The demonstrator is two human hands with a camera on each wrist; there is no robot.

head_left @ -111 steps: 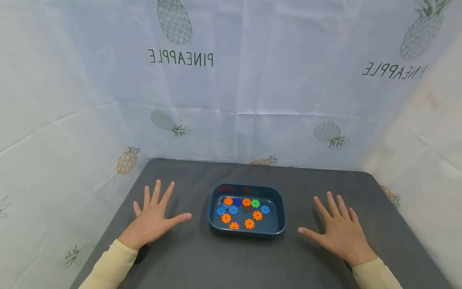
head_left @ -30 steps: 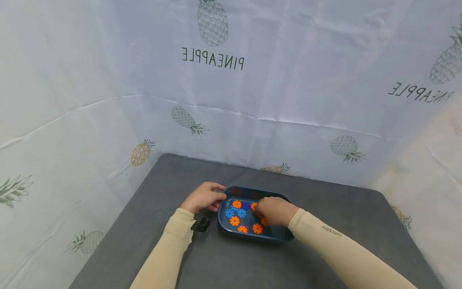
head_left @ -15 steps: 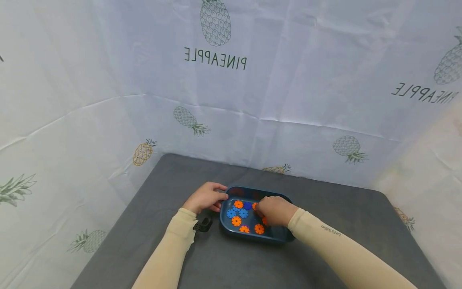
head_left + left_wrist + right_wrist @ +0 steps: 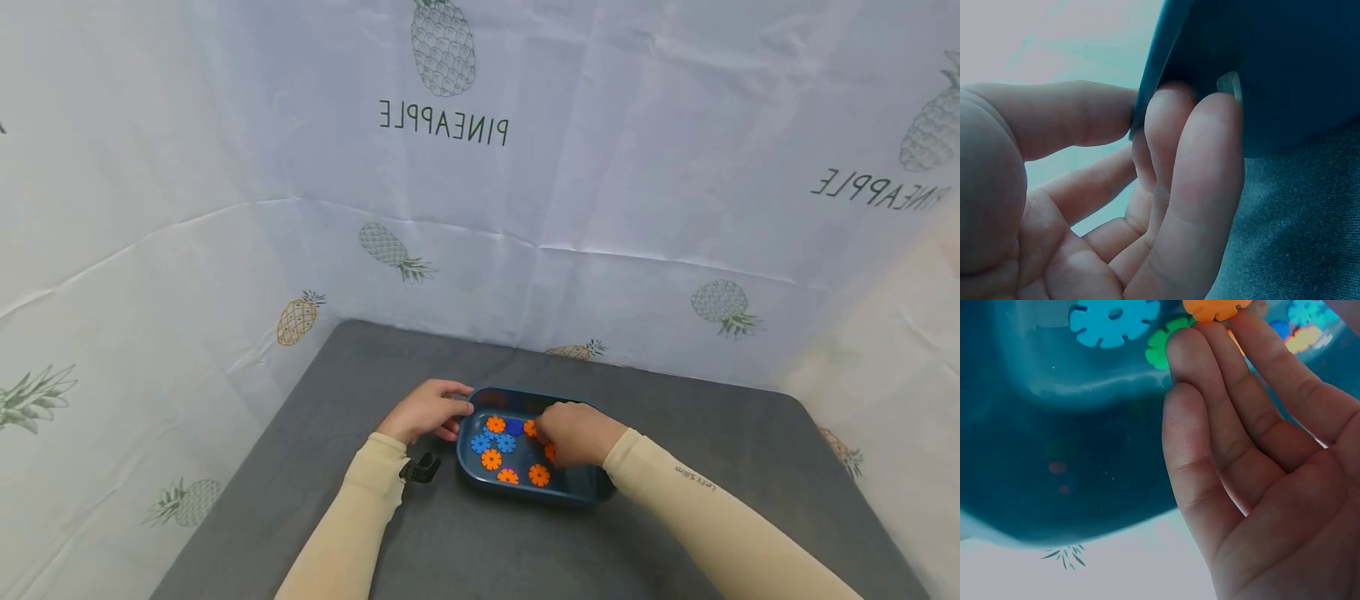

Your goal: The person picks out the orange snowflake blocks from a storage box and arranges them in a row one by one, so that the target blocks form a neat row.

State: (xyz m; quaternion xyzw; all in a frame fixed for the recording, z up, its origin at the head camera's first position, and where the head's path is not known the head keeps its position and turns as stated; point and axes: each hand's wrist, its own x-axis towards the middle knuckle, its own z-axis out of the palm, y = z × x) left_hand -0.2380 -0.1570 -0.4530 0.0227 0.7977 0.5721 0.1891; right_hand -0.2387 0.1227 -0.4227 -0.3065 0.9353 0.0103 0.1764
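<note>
My left hand (image 4: 427, 412) grips the left wall of a dark blue tray (image 4: 517, 496), thumb on one side and fingers curled on the other. The left wrist view shows the tray wall (image 4: 1159, 59) between them. My right hand (image 4: 576, 433) reaches down into the tray, fingers bent toward the notched plastic discs. Right at its fingertips, the right wrist view has an orange disc (image 4: 1215, 307), with a green disc (image 4: 1159, 350) beside them. I cannot tell whether the right fingers pinch a disc. Left of that hand lie orange discs (image 4: 491, 459) and light blue discs (image 4: 506, 442).
The tray stands on a dark grey table (image 4: 465, 550). A white curtain (image 4: 615, 167) with pineapple prints surrounds the table's back and sides. A dark blue disc (image 4: 514, 427) lies near the tray's back wall.
Both hands have come in from beside the tray, the left onto its wall, the right inside it. Over the last half second the right hand has risen slightly.
</note>
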